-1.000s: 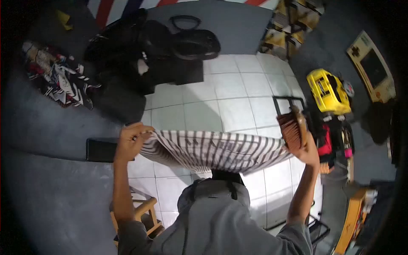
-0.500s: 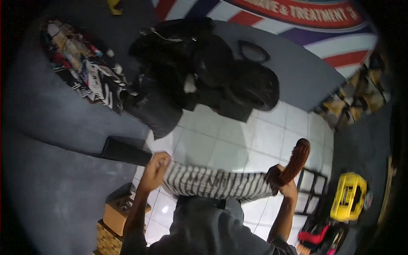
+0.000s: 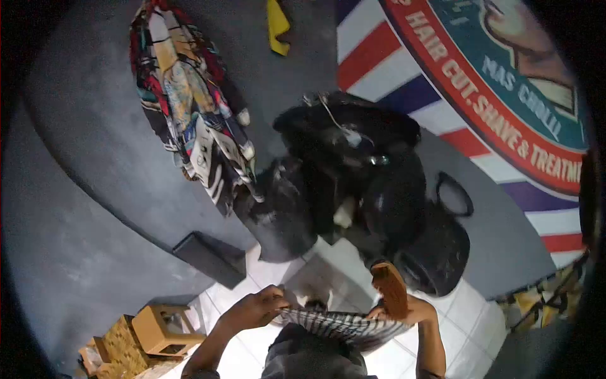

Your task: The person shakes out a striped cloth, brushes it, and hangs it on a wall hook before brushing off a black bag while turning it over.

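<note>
A black-and-white striped cloth (image 3: 344, 325) is stretched across the front of my body. My left hand (image 3: 268, 306) is closed on its left end. At the other end, my right hand (image 3: 413, 311) is closed around the cloth's edge and also carries a brush (image 3: 392, 290) with reddish-brown bristles and a brown wooden back, pointing up and away from me. The fingers of the right hand are partly hidden behind the brush and cloth.
Ahead stands a black padded chair (image 3: 391, 196). Colourful cloths (image 3: 183, 95) hang on the grey wall at left. A black box (image 3: 211, 259) and a brown plastic stool (image 3: 167, 331) are left of me. A painted barber sign (image 3: 480, 95) covers the right wall.
My view has turned, so the chair and sign appear shifted. The striped cloth, stretched wide before, is now shorter and bunched, with the hands closer together. The brush is now more upright.
</note>
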Tool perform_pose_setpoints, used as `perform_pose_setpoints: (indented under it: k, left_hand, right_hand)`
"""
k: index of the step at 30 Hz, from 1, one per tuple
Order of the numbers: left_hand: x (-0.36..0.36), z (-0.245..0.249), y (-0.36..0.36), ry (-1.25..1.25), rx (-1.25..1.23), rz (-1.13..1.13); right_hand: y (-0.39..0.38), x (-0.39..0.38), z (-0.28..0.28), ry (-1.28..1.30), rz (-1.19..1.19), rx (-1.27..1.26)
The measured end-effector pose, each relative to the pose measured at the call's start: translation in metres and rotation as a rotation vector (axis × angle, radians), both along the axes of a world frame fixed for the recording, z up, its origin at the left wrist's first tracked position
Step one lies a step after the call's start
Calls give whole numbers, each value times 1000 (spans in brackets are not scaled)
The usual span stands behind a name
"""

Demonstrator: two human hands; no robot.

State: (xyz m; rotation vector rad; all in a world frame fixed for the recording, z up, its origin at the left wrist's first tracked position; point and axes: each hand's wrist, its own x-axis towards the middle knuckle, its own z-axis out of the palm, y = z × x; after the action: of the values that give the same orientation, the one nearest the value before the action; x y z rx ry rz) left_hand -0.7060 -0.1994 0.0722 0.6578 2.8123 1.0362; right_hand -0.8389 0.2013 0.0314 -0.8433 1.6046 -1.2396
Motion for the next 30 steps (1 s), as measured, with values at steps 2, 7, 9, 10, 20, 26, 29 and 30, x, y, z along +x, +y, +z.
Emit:
perform_pose_setpoints:
  k: [2,7,9,10,20,26,29,30]
  left_hand:
    - [-42,-3,-10,155,149,75]
    - [-124,24,-46,27,-98,30]
    - [-160,37,-67,109,-147,11]
    - [-174,41,-77,156,-119,47]
    - [-328,156,-161,664,-645,51]
    - [-398,212,-204,908,-1113,300]
    - [-429,264,-225,934,-1170,474]
    - [-439,280,-235,932,-1219,557]
  right_hand:
    - [-32,-37,-1,-70,30,-104]
    - [-86,-153,-38,-92,255,-20]
    - [-119,-200,-15,-111,319,-23]
    - [-135,-215,1,-259,242,-133]
    - [-279,-412,171,731,521,-184]
    - [-359,-520,257,909,338,-546]
    - [-412,-565,287,1192,186,-666]
    - [-428,-573,303,1189,99,-631]
